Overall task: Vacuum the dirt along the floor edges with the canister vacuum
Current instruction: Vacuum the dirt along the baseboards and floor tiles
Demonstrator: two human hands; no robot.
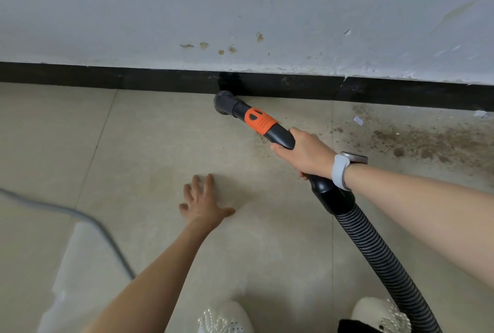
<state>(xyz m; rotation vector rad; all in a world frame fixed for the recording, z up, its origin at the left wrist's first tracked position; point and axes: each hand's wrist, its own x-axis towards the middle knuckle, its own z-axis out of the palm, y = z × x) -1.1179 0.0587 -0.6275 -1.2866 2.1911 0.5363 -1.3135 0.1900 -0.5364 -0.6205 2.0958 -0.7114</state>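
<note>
Ribbed black hose, orange-collared nozzle

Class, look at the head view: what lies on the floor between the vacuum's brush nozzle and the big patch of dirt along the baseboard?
In the head view, bare beige tile and one grout line lie between the brush nozzle and the dirt patch.

Stained white wall at far, grey cable curving near left, beaded white shoes at near edge, pale wristwatch at right.
</note>
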